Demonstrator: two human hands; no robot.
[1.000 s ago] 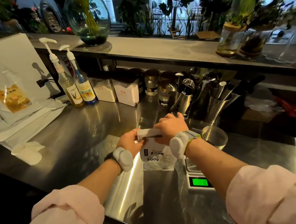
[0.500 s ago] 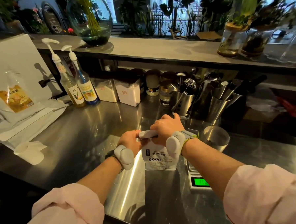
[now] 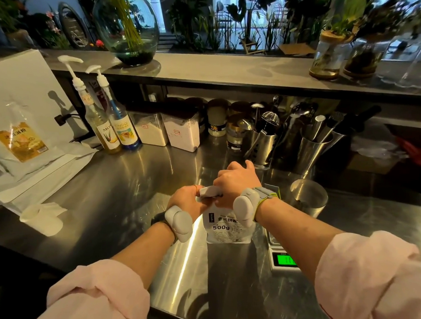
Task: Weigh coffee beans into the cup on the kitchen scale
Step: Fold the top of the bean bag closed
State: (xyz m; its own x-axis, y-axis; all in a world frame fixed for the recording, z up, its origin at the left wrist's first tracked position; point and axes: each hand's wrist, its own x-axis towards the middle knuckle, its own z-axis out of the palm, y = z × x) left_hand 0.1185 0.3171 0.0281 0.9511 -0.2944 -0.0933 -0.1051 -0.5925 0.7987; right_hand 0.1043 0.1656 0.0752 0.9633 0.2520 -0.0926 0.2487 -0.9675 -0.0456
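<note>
A white coffee bean bag (image 3: 226, 228) marked 500g stands upright on the steel counter (image 3: 123, 188). My left hand (image 3: 188, 199) and my right hand (image 3: 236, 182) both grip its folded top edge, side by side. To the right, mostly hidden under my right forearm, lies the kitchen scale (image 3: 284, 259) with its green display lit. A steel cup (image 3: 307, 197) with dark contents at the bottom sits behind my right wrist, at the far end of the scale; whether it stands on the scale's platform I cannot tell.
Two pump syrup bottles (image 3: 110, 125) and two powder canisters (image 3: 169, 131) line the back. Steel tumblers with bar tools (image 3: 311, 144) stand behind the cup. White bags (image 3: 21, 145) and a small white scoop (image 3: 43, 218) lie at the left.
Both hands stay on the bag's top. They have shifted only slightly, the left hand closing in on the right, working the folded edge. The bag stands where it was.
</note>
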